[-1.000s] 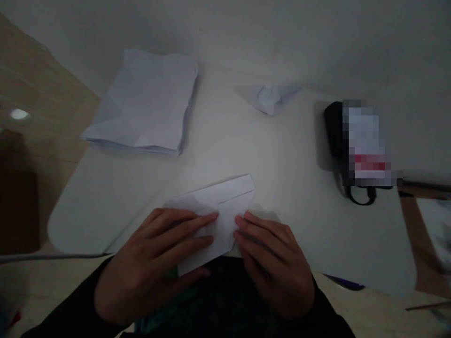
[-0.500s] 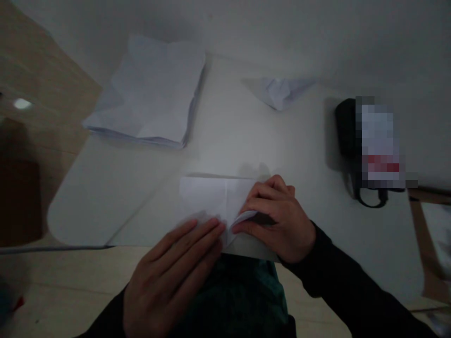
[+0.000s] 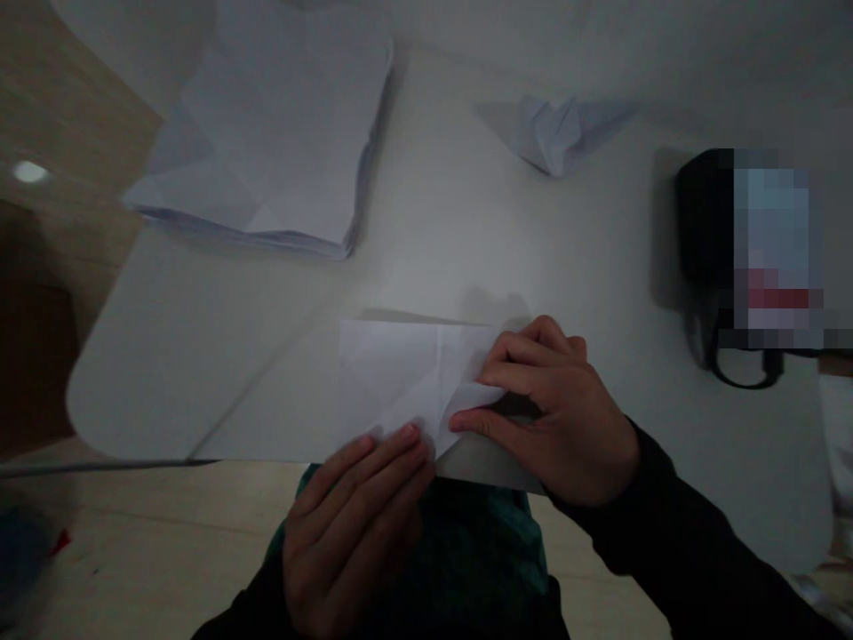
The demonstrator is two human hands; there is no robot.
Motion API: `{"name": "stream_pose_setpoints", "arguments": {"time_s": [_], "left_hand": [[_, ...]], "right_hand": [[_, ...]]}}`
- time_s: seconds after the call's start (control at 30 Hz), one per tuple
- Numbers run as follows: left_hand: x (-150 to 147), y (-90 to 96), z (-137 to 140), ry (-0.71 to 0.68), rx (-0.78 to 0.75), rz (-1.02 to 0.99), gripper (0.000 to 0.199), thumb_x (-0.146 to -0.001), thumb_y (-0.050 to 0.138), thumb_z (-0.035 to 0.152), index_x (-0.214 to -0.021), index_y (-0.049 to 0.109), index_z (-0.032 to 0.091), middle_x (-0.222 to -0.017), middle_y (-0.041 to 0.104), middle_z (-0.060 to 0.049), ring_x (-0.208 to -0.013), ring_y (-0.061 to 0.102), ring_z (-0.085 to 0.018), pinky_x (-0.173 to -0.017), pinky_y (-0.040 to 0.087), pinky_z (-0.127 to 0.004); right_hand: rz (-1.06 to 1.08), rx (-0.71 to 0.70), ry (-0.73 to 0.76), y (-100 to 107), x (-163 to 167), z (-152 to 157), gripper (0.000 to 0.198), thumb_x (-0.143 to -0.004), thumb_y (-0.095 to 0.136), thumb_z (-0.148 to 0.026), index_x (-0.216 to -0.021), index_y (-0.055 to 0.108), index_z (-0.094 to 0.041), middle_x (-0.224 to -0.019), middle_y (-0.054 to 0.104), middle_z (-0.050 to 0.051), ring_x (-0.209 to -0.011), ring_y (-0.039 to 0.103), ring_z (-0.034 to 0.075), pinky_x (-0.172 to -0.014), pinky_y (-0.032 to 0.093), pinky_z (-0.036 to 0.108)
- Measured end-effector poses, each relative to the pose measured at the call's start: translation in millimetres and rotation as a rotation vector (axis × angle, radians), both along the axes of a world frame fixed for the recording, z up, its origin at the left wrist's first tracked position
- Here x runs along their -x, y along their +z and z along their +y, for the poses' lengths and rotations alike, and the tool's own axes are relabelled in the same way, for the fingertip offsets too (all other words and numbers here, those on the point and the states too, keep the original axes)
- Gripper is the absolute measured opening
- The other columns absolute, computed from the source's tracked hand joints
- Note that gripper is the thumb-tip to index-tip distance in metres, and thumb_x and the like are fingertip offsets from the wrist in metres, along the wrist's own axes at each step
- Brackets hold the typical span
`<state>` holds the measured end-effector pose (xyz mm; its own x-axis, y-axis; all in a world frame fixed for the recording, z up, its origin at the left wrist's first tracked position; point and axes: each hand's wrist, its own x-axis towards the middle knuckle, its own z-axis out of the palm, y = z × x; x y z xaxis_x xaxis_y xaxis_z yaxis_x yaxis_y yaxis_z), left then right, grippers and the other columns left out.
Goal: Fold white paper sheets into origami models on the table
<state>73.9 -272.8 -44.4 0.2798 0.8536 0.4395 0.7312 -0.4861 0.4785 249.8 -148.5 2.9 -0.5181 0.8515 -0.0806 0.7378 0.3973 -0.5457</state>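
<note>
Hands (image 3: 560,413) on white paper (image 3: 390,364), pixelated label (image 3: 777,236)

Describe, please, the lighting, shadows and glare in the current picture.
In the head view, light is dim; the head view shows a soft shadow on the table beyond the right hand, a bright glare spot on the floor at left, and pixelation beside the black object.

The left hand (image 3: 360,524) and the right hand (image 3: 566,409) are both bare. The right sleeve (image 3: 680,516) is long and plain black, somewhat loose, with soft creases, and reaches the wrist. The left sleeve (image 3: 257,604) is the same black, less of it showing. Over the lap is dark green cloth (image 3: 480,542), blotched with near-black patches, its weave too dim to make out
</note>
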Motion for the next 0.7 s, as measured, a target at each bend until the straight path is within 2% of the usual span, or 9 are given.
{"name": "stream_pose_setpoints", "arguments": {"time_s": [0.1,0.3,0.57,0.7], "left_hand": [[-0.1,1.3,0.5,-0.005,-0.015,-0.046,0.04,-0.071,0.063,0.003,-0.11,0.06,0.008,-0.114,0.064,-0.011,-0.107,0.059,-0.023,-0.093,0.046,-0.041],[-0.6,7.9,3.7,-0.024,0.015,0.02,0.033,-0.076,0.06,0.005,-0.109,0.062,0.009,-0.109,0.067,-0.01,-0.111,0.057,-0.021,-0.098,0.041,-0.036],[-1.3,-2.7,-1.1,0.002,-0.034,0.048,0.037,-0.076,0.059,0.007,-0.113,0.06,0.009,-0.112,0.065,-0.01,-0.111,0.057,-0.023,-0.098,0.04,-0.039],[-0.7,-2.4,-2.3,-0.025,-0.008,0.065,0.037,-0.077,0.059,0.008,-0.113,0.06,0.012,-0.116,0.063,-0.009,-0.113,0.055,-0.024,-0.099,0.039,-0.04]], "right_hand": [[-0.008,-0.005,0.029,-1.0,-0.9,2.3,0.023,-0.071,0.069,-0.045,-0.065,0.067,-0.023,-0.071,0.061,0.002,-0.078,0.046,0.019,-0.067,0.03,0.035],[-0.01,0.034,0.033,-0.1,0.1,6.0,0.021,-0.067,0.073,-0.044,-0.064,0.068,-0.024,-0.07,0.061,0.001,-0.077,0.046,0.019,-0.066,0.028,0.034],[-0.002,0.039,0.008,0.4,0.9,4.8,0.019,-0.064,0.076,-0.041,-0.063,0.069,-0.024,-0.07,0.062,0.0,-0.076,0.047,0.019,-0.065,0.031,0.034],[-0.001,0.026,0.026,0.3,0.6,6.4,0.021,-0.064,0.075,-0.044,-0.064,0.069,-0.024,-0.069,0.062,0.0,-0.074,0.048,0.018,-0.064,0.033,0.034]]}}
